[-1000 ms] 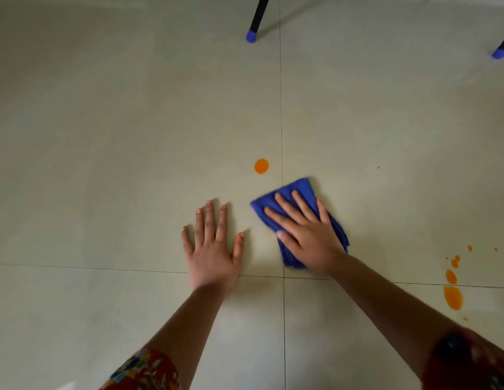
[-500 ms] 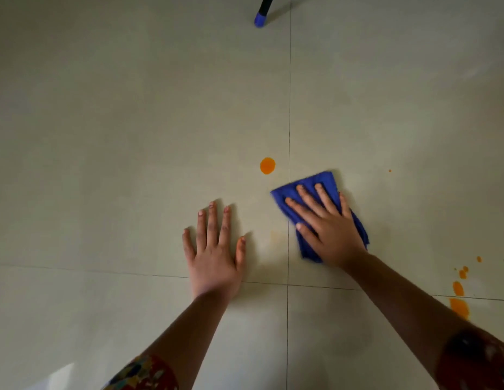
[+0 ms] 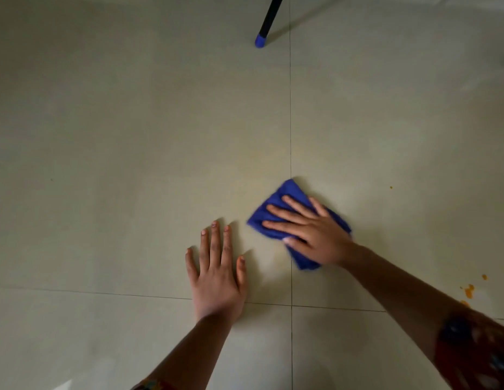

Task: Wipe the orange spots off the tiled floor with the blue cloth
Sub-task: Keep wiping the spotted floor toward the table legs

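pale tiled floor, orange spots, chair leg

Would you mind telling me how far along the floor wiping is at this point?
Done: the tiled floor around the blue cloth shows no orange. In hand: the right hand presses flat on the cloth by the grout line, while the left hand rests on the tile. Left: orange splashes at the right edge and a small speck farther up.

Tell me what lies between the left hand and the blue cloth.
Only bare tile, in the head view; the left hand and blue cloth lie apart.
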